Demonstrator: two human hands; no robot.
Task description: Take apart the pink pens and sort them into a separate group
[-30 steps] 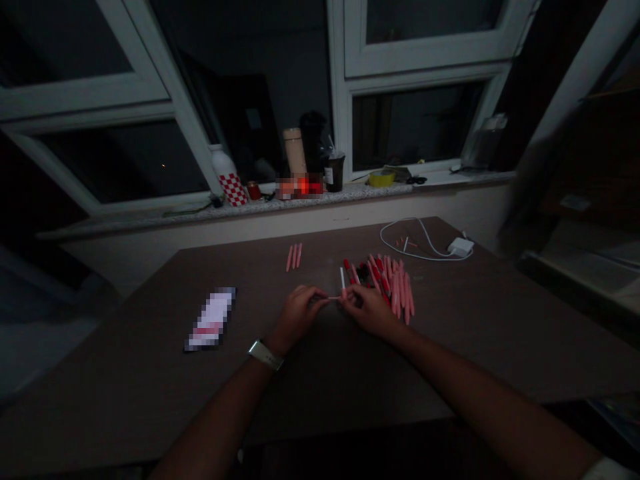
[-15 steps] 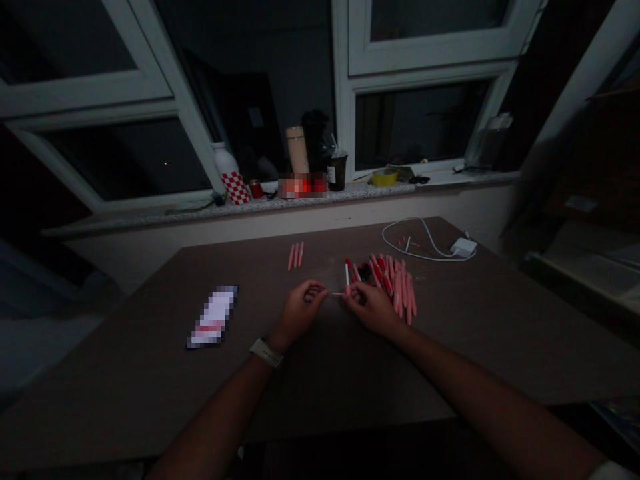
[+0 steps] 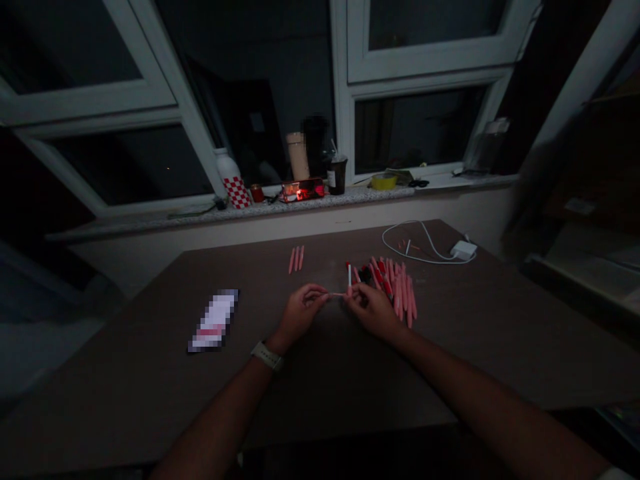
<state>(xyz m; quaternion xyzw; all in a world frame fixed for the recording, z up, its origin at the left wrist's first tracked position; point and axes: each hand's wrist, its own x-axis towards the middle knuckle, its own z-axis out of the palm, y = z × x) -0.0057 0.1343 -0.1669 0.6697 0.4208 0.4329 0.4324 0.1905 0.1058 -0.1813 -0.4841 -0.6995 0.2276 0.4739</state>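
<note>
Between my hands stretches a thin, pale pen part [image 3: 337, 295], too small and dim to make out exactly. My left hand [image 3: 301, 310] pinches its left end with thumb and fingertips. On the other end the fingers of my right hand [image 3: 369, 307] are closed. A white stick-like piece [image 3: 350, 275] rises just above the right fingertips; whether that hand holds it too is unclear. Beyond and beside the right hand lies a pile of pink pens [image 3: 403, 287], with red and black ones among them. Three pink pens [image 3: 297, 259] lie apart, farther back on the left.
On the brown table [image 3: 280, 413] a phone [image 3: 214, 321] lies at left. A white cable with a charger [image 3: 464, 250] loops around small pink and white pieces at back right. The windowsill holds a checkered bottle [image 3: 235, 187], a tumbler [image 3: 298, 157], a drink cup [image 3: 337, 175] and yellow tape [image 3: 384, 181].
The view has tipped slightly upward, so everything sits a little lower. Both hands keep their pinch, and slightly more of the thin part shows between them. The pens lie as before.
</note>
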